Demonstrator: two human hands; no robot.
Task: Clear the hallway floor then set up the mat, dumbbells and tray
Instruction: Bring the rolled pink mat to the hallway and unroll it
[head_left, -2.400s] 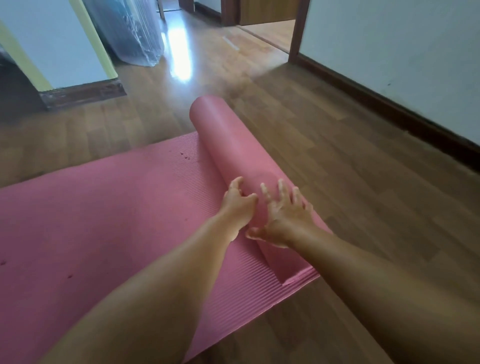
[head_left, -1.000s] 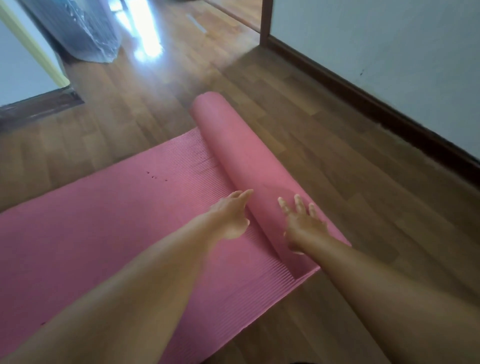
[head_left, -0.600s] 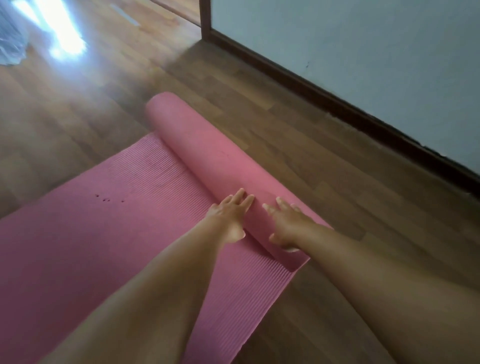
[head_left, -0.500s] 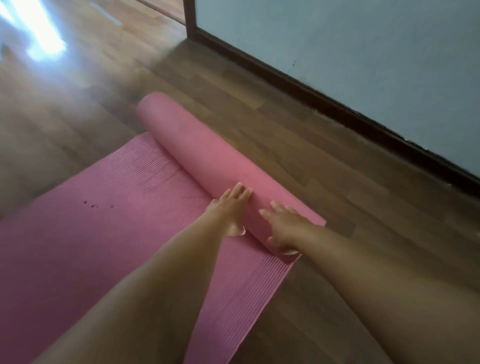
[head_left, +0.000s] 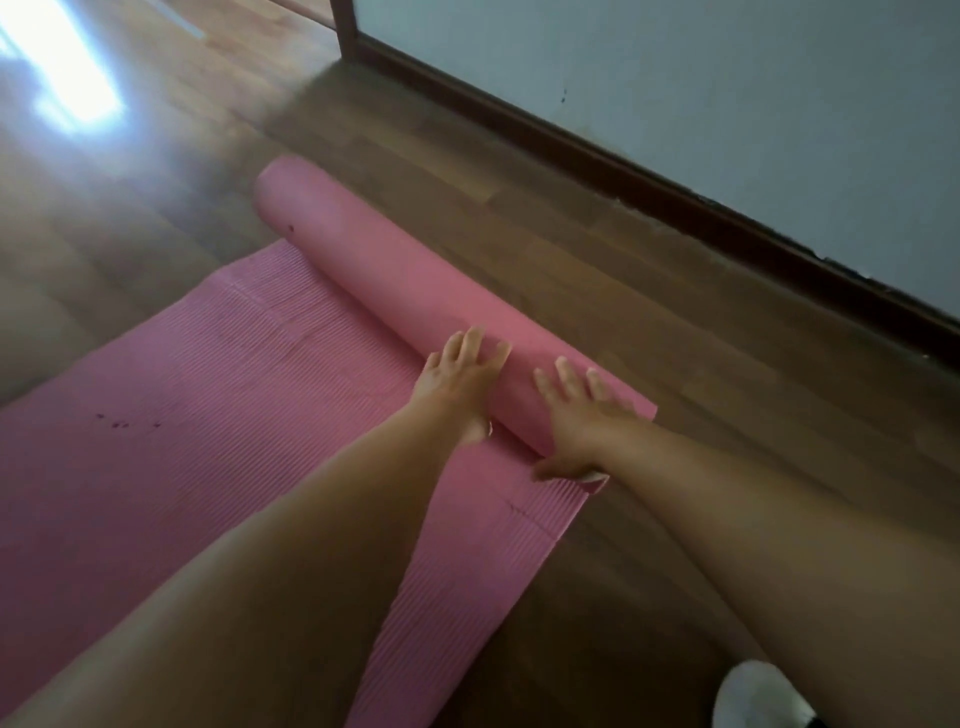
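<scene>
A pink ribbed mat (head_left: 218, 384) lies partly unrolled on the wooden hallway floor. Its rolled part (head_left: 374, 270) runs diagonally from upper left to lower right. My left hand (head_left: 460, 376) rests flat against the near side of the roll, fingers spread. My right hand (head_left: 579, 415) presses flat on top of the roll near its right end, fingers apart. Neither hand grips anything. No dumbbells or tray are in view.
A pale wall with a dark wooden skirting board (head_left: 675, 192) runs diagonally along the right. A door frame (head_left: 345, 31) stands at the top. Bright glare (head_left: 67, 88) marks the floor at upper left. A white shoe tip (head_left: 753, 696) shows at the bottom right.
The roll has moved further right toward the wall, leaving more flat mat behind it. Both hands followed it, flat on the roll. The view swung right.
</scene>
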